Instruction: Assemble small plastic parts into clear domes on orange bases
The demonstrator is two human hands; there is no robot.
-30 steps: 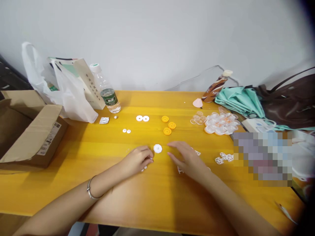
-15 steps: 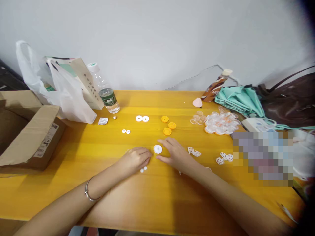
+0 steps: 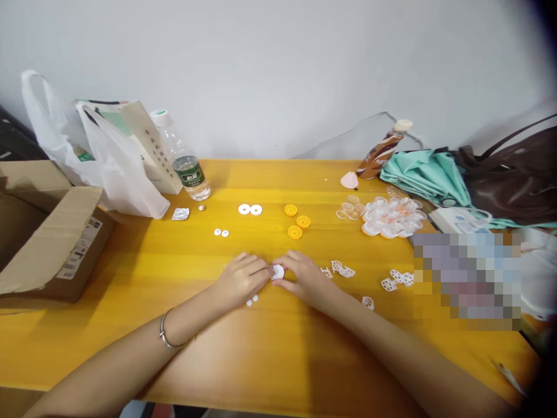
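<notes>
A small white disc (image 3: 278, 271) with a scalloped rim is between my two hands near the middle of the table. My right hand (image 3: 305, 280) grips its right side between thumb and forefinger. From the left, my left hand (image 3: 247, 278) has its fingers pressed together at the disc's left edge, and its fingertips are partly hidden. Two small white round pieces (image 3: 252, 300) lie just below my left hand. Beyond the hands are three orange discs (image 3: 295, 232), two white rings (image 3: 250, 209) and two smaller white pieces (image 3: 221, 233).
White lattice pieces (image 3: 343, 269) lie right of my right hand. Farther right is a cluster of clear round cases (image 3: 391, 217). A water bottle (image 3: 191, 174), plastic bag (image 3: 126, 174) and cardboard box (image 3: 52, 249) stand left. A brown bottle (image 3: 378, 154) and green umbrella (image 3: 422, 177) are back right.
My right thumb and forefinger have closed on the white disc, which has shifted slightly nearer me. My left fingertips, apart from it before, now meet its left edge.
</notes>
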